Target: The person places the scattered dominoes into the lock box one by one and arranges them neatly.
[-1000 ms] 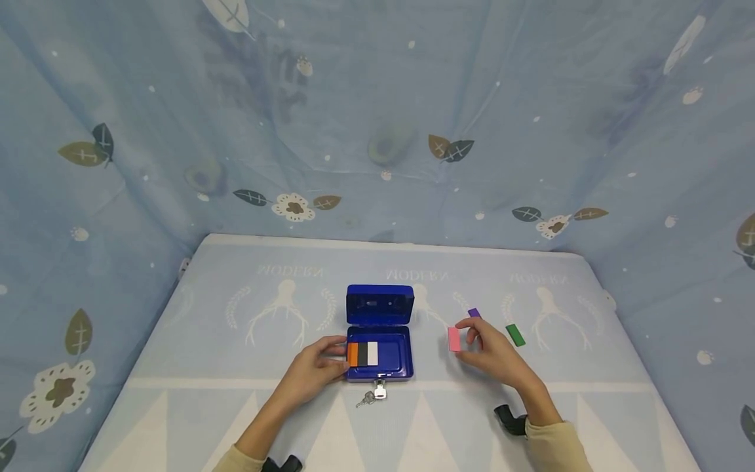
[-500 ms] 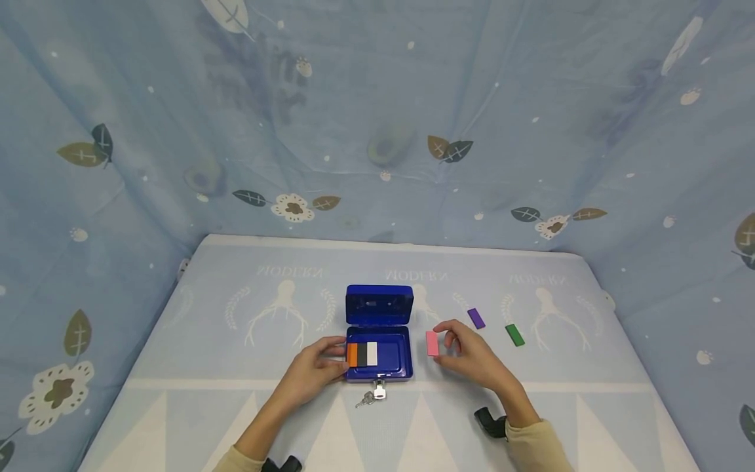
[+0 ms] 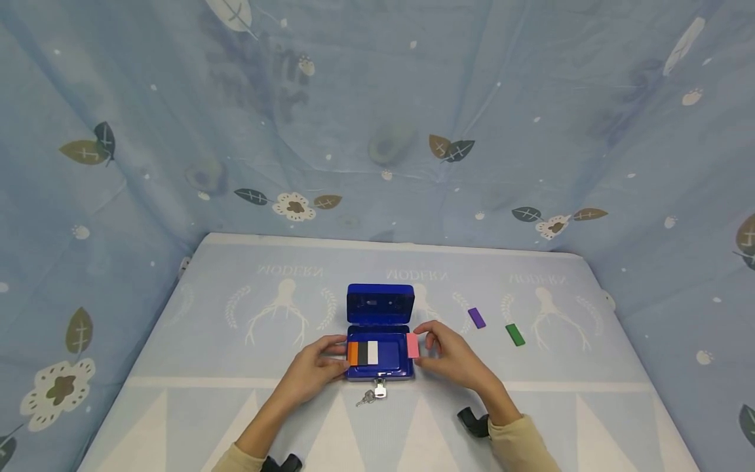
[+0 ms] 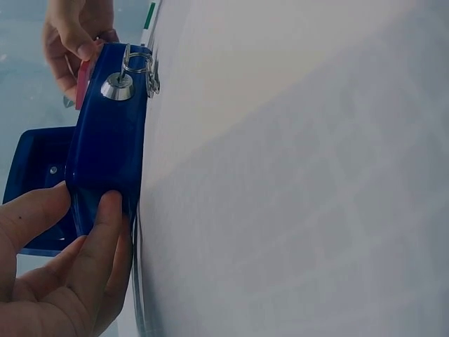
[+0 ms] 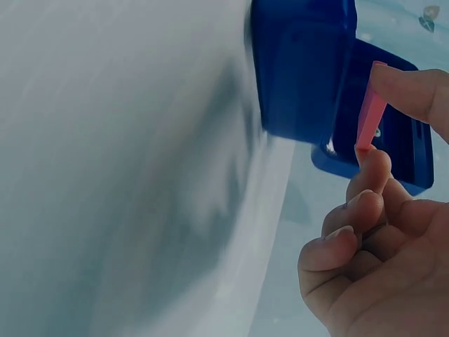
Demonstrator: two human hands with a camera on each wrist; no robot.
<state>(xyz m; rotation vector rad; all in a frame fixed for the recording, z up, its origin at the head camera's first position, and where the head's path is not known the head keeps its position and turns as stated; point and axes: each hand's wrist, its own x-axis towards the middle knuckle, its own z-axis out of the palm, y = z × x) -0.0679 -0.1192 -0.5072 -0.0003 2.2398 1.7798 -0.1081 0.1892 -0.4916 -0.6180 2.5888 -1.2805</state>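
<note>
Over the open blue box [image 3: 396, 377], at its right rim, a pink block [image 3: 412, 345] pinched in our right hand [image 3: 455, 359], our left hand [image 3: 311, 371] gripping the box's left end, an orange block [image 3: 352, 354], black block [image 3: 362, 354] and white block [image 3: 373, 353] inside.

Three blocks [image 3: 362, 353] lie in one box [image 3: 389, 355] by its left edge, one pink block [image 3: 413, 345] over its right, one purple block [image 3: 476, 318] and one green block [image 3: 515, 334] toward the table's [image 3: 560, 360] right edge; two hands [image 3: 314, 369] [image 3: 453, 359], one lock [image 4: 117, 87].
</note>
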